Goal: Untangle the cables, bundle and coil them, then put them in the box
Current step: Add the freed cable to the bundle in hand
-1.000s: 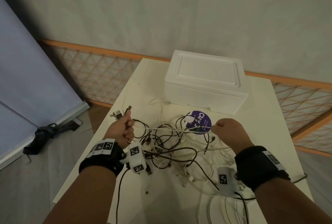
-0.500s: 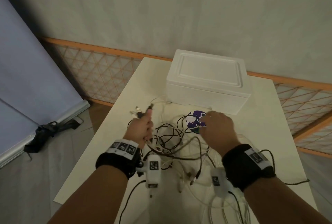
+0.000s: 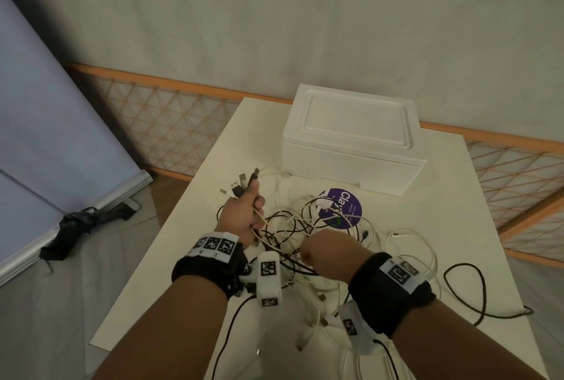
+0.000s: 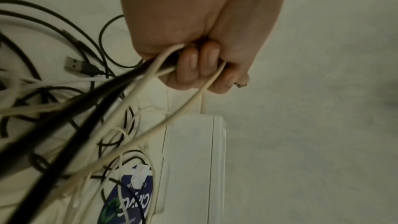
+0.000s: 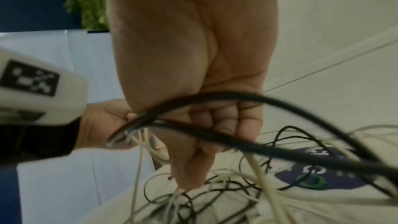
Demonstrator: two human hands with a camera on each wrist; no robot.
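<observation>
Left hand [image 3: 242, 218]: raised over the table, fingers [image 4: 191, 64] curling into a fist and gripping a bunch of black and white cables [image 4: 137, 81], plug ends sticking out above the knuckles. Right hand [image 3: 328, 253]: sitting nearer the body, fingers [image 5: 215, 120] folding over a black cable [image 5: 247, 144]. Both forearms are reaching forward, each wearing a black wrist strap with a tagged white camera unit.
</observation>
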